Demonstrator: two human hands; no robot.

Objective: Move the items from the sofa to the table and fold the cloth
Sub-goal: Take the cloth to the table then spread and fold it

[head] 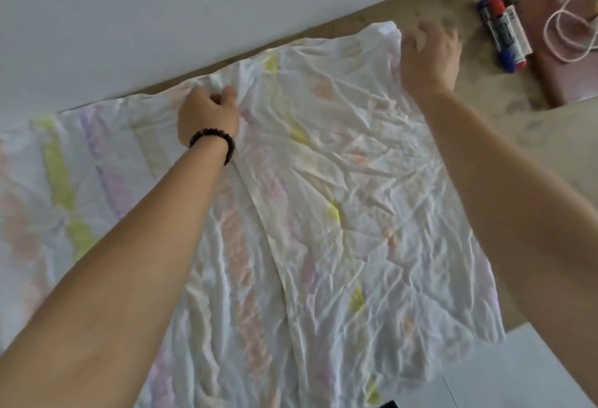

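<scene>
Table (504, 96) under crumpled cloth (323, 197), half-folded, long axis left-right; left hand (207, 113) pinches far edge, right hand (428, 54) flat, open.

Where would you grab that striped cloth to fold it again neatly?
By the two far corners of the folded layer, coming from above. The cloth lies flat on the table, so only its edges can be pinched. The left hand already pinches the far edge, and the right hand rests at the far right corner.
</scene>
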